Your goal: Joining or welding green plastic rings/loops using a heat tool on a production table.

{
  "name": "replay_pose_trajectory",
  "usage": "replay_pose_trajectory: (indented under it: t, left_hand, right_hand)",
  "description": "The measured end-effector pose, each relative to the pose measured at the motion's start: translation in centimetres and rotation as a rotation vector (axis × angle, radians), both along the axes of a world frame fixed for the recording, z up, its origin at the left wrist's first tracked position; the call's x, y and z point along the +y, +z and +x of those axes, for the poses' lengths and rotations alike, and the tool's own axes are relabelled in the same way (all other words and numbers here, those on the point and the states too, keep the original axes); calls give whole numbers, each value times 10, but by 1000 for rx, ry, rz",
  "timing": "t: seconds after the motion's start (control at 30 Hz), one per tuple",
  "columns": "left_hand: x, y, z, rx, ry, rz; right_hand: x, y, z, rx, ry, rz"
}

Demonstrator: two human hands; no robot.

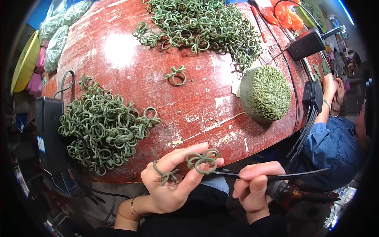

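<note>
My left hand [169, 187] pinches a dull green bow-shaped looped ring [204, 160] between thumb and fingers, just past the table's near edge. A second green ring with a knotted top [169, 175] is around a finger of that hand. My right hand [254, 187] is closed around a slim dark pen-like tool [298, 174]. Its thin tip reaches to the lower edge of the looped ring; I cannot tell whether they touch. A single green ring [176, 75] lies apart on the red table [189, 106].
Green rings lie in a left heap [104, 130] and a larger far heap [201, 25]. A round block with a rough green top [269, 93] stands at right. Black boxes [306, 44] with cables line the right edge. Another person's hand [329, 89] works beyond.
</note>
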State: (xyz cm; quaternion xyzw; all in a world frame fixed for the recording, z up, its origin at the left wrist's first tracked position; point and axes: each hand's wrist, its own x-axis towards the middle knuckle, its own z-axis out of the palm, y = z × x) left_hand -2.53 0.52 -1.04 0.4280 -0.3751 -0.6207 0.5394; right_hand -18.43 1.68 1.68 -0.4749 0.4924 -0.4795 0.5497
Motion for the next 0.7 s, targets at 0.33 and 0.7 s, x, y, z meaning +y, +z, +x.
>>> replay_pose_trajectory:
  t: [0.33, 0.7]
  left_hand:
    - [-3, 7, 0, 34, -60, 157]
    - [-8, 1, 14, 541, -128, 328]
  right_hand:
    - [-9, 3, 15, -144, 57, 135]
    - [-6, 2, 13, 155, -207, -137]
